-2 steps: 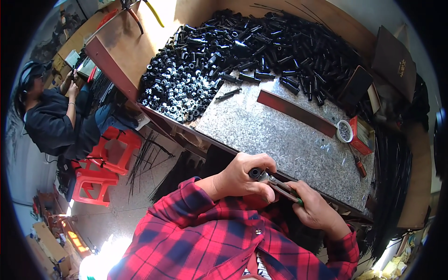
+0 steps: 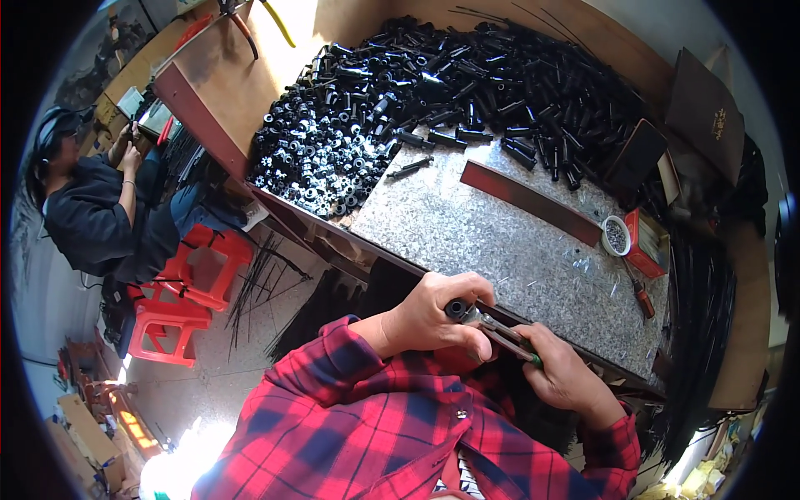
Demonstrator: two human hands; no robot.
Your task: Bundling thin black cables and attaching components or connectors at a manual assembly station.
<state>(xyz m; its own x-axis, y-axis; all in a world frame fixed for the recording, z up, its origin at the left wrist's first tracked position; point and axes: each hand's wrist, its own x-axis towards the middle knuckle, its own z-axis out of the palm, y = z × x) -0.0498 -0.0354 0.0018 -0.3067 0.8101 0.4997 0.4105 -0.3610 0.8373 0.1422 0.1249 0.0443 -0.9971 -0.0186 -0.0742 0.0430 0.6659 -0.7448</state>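
Amounts to one left hand [image 2: 433,312] and one right hand [image 2: 562,371], two bare in all, with one pair of pliers [image 2: 502,333] and one black tube [image 2: 455,309] in grip. Adds up, on one speckled worktop [image 2: 467,225], to one reddish bar [image 2: 531,202], one white bowl [image 2: 618,252], one red box [image 2: 646,263], one red-handled tool [image 2: 643,302] and one black part [image 2: 410,167] lying apart. Includes two red stools [image 2: 179,315], one dark phone-like slab [image 2: 636,158], one brown folder [image 2: 704,112] and one co-worker [image 2: 92,217]. Runs past counting in one heap of black parts [image 2: 467,83].

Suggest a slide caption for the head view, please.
A black tubular part in the left hand, pliers in the right hand, beside a speckled worktop.
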